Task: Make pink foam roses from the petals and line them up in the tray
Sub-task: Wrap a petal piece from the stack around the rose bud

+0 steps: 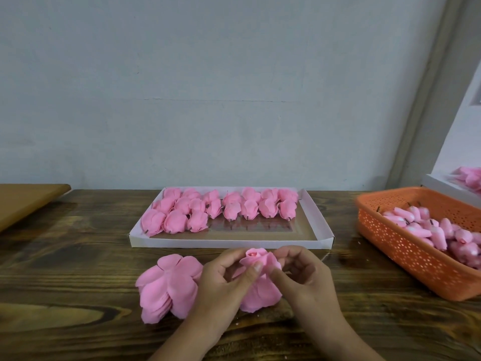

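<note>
Both hands meet just in front of the tray, over the dark wooden tabletop (78, 256). The left hand (223, 280) has its fingers curled in around a half-made rose (256, 259), its thumb lying across the front of the outer petals. The right hand (302, 272) comes in from the other side with fingers bent, pinching the same rose along its right edge, so each hand has hold of the flower. The rose's tight bud centre faces up and away, and a wide petal layer (260, 293) hangs below it between the wrists, down to the tabletop.

Just left of the left hand lies a stack of loose petals (166, 285), fanned out flat on the wood and touching the wrist (or very nearly; the contact is hard to judge).

The tray (315, 220), a shallow white box with a shiny floor, sits beyond the hands near the wall. Finished roses (221, 207) fill its far part in rows, stems pointing toward the person: three rows deep at the left end, two across the rest. The near strip of the floor is bare.

At the right an orange basket (406, 259) with perforated walls holds a heap of pink buds (442, 235). Behind it, a white box (440, 186) with more pink pieces is cut off by the frame edge.
</note>
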Available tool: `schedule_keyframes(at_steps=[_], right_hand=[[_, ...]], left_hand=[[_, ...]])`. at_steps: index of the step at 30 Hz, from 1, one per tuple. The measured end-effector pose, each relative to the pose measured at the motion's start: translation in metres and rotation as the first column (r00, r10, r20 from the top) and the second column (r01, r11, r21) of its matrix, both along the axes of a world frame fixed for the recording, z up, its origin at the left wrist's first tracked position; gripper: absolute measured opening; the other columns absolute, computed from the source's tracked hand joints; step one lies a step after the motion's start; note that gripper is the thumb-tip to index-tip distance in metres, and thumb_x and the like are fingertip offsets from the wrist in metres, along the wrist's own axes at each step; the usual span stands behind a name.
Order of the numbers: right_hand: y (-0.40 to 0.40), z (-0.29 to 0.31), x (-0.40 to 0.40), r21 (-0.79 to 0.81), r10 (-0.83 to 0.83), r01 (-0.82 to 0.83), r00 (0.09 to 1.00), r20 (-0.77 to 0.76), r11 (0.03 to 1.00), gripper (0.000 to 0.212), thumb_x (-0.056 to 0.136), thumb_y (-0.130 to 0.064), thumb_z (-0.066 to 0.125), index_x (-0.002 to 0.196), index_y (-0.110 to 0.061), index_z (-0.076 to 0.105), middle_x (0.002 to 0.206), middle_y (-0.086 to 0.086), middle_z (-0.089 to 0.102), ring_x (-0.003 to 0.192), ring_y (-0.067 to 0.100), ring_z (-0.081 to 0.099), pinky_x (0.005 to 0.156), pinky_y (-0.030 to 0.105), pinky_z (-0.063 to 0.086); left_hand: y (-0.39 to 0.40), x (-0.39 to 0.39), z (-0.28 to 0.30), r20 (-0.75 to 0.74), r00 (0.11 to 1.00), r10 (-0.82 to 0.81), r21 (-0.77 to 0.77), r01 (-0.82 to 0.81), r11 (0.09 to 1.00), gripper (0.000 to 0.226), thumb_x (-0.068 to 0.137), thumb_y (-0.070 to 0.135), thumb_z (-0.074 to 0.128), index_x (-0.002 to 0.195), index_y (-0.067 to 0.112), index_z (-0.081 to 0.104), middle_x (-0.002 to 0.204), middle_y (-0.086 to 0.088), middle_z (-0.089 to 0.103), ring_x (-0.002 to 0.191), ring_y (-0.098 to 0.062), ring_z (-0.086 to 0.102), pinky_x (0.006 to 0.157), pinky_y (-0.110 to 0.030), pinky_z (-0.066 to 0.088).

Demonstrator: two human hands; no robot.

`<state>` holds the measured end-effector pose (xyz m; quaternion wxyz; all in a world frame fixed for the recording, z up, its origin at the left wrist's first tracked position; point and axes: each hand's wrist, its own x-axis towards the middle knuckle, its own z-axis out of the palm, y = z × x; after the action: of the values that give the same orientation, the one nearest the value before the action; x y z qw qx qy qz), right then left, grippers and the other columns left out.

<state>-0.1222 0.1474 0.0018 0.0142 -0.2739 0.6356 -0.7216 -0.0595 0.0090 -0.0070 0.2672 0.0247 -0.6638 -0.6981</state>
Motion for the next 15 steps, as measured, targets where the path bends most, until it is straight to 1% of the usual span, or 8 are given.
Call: schedule_keyframes(at_steps=[2,4,7,9,11,13,15], right_hand=[[-0.001,-0.001,0.001,0.006,0.029,-0.029,0.999,-0.019,1.000,0.023,0.085,0.005,0.072,0.086,-0.019,0.076,0.076,0.012,0.071,0.071,0.022,0.069,0.063,0.025,0.055],[0.000,-0.002,0.001,0.026,0.049,-0.047,0.998,-0.043,0.999,0.023,0.087,0.004,0.070,0.088,-0.019,0.077,0.082,0.010,0.075,0.079,0.027,0.072,0.068,0.027,0.057],[0.001,-0.001,0.002,0.051,0.056,-0.052,0.995,-0.077,0.997,0.023,0.089,0.000,0.069,0.092,-0.021,0.079,0.089,0.006,0.078,0.087,0.025,0.074,0.074,0.029,0.059],[0.002,0.000,0.003,0.062,0.044,-0.038,0.994,-0.098,0.997,0.026,0.090,-0.002,0.070,0.094,-0.026,0.079,0.094,0.003,0.078,0.091,0.023,0.073,0.077,0.032,0.060],[0.002,0.001,0.004,0.074,0.030,-0.020,0.991,-0.128,0.997,0.030,0.089,-0.003,0.069,0.093,-0.031,0.079,0.096,0.001,0.077,0.093,0.020,0.072,0.078,0.032,0.059],[0.003,0.001,0.003,0.073,0.028,-0.018,0.991,-0.130,0.997,0.032,0.090,-0.001,0.068,0.093,-0.030,0.080,0.097,0.000,0.077,0.094,0.020,0.072,0.079,0.032,0.059],[0.003,0.000,0.001,0.064,0.035,-0.028,0.994,-0.106,0.998,0.029,0.090,0.002,0.066,0.094,-0.023,0.080,0.096,0.002,0.077,0.094,0.020,0.072,0.081,0.034,0.058]], left_hand=[[0.001,0.000,0.001,-0.019,1.000,0.010,-0.042,-0.011,0.999,0.022,0.083,0.025,0.074,0.104,0.030,0.080,0.103,0.001,0.079,0.101,-0.012,0.074,0.082,-0.018,0.055],[0.002,0.000,0.000,-0.027,1.000,0.014,-0.048,-0.015,0.999,0.022,0.083,0.025,0.074,0.104,0.031,0.080,0.103,0.002,0.079,0.100,-0.012,0.074,0.082,-0.017,0.055],[0.001,0.001,-0.001,-0.021,1.000,0.010,-0.041,-0.011,0.999,0.024,0.083,0.026,0.075,0.105,0.035,0.079,0.103,0.002,0.079,0.101,-0.012,0.074,0.083,-0.018,0.055],[0.002,0.000,-0.002,-0.022,1.000,-0.003,-0.026,0.002,1.000,0.025,0.084,0.025,0.080,0.106,0.036,0.078,0.103,0.002,0.079,0.102,-0.013,0.074,0.083,-0.020,0.056],[0.002,-0.001,-0.004,-0.019,1.000,0.006,-0.010,-0.006,1.000,0.029,0.080,0.024,0.079,0.105,0.038,0.077,0.103,0.001,0.079,0.102,-0.014,0.074,0.084,-0.022,0.057],[0.001,-0.003,-0.007,-0.015,1.000,0.021,-0.007,-0.021,1.000,0.031,0.077,0.022,0.079,0.104,0.035,0.076,0.105,0.001,0.079,0.103,-0.015,0.074,0.086,-0.025,0.057],[0.000,-0.005,-0.011,-0.018,0.999,0.030,-0.019,-0.030,0.999,0.028,0.076,0.017,0.080,0.102,0.026,0.076,0.105,0.000,0.079,0.103,-0.015,0.073,0.087,-0.025,0.057]])
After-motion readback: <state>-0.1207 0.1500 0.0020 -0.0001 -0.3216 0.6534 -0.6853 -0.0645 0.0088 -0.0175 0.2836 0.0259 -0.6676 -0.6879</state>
